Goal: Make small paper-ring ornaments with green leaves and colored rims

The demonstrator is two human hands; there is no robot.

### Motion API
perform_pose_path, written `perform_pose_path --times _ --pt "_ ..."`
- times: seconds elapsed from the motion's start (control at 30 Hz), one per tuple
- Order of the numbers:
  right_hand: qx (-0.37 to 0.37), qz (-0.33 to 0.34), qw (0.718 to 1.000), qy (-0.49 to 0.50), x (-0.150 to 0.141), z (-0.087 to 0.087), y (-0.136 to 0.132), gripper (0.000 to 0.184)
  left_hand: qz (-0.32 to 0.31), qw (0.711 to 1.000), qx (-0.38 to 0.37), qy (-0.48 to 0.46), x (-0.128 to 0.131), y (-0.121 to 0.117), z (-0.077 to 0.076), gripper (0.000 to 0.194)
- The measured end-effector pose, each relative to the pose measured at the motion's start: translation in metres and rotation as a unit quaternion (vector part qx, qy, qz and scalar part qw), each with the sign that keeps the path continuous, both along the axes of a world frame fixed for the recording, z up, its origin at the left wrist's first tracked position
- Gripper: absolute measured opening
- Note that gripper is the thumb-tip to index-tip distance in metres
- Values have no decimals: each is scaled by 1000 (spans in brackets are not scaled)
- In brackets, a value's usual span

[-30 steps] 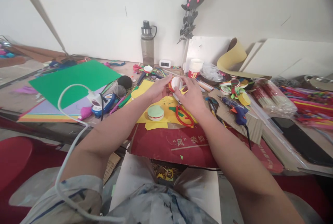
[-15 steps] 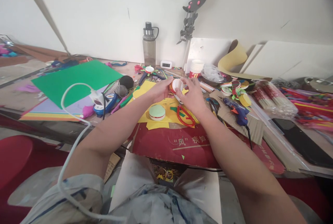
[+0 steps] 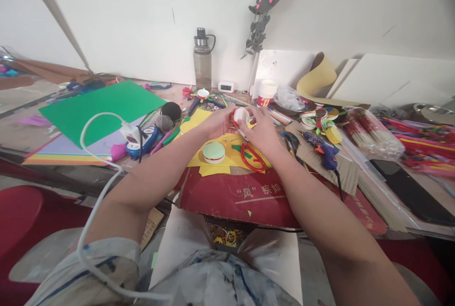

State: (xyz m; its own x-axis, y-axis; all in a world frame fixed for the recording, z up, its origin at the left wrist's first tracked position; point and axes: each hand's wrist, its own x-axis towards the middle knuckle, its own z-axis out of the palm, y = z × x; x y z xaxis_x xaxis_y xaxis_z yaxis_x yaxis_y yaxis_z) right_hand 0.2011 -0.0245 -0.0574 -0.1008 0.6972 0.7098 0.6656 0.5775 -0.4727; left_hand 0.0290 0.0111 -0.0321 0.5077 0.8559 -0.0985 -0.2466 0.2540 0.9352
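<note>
Between my two hands I hold a short cut-down paper cup, its white inside showing above a red band. My left hand closes on its left side. From the right, my right hand grips it, with fingers at the rim; some fingertips are hidden. Just below the hands lie scissors with red handles, blades partly hidden. A similar cup piece topped with a light green paper disc sits nearer me on yellow paper.
Red cardboard covers the front edge. Green paper lies left beside a blue tape measure. A bottle and stacked paper cups stand behind. On the right are a glue gun and a phone.
The cup piece has turned slightly in my fingers, showing more of its red band. Both hands stay in nearly the same place; the whole view has shifted a little.
</note>
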Motion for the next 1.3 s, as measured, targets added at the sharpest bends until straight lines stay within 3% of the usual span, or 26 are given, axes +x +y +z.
perform_pose_path --times 0.3,0.83,1.03,1.17,1.3 --pt "21 -16 1000 -9 -2 2 -3 32 -4 999 7 -47 -2 2 -3 29" --pt "45 14 999 -20 2 12 -6 43 8 992 47 -114 0 -7 3 17" --pt "77 15 997 -6 -1 22 -16 54 21 982 143 -120 -2 -16 7 48" --pt "70 8 996 58 -2 23 -18 49 62 973 184 -129 -2 -22 12 49" --pt "64 10 995 78 -3 21 -17 38 53 969 216 -110 0 -26 12 53"
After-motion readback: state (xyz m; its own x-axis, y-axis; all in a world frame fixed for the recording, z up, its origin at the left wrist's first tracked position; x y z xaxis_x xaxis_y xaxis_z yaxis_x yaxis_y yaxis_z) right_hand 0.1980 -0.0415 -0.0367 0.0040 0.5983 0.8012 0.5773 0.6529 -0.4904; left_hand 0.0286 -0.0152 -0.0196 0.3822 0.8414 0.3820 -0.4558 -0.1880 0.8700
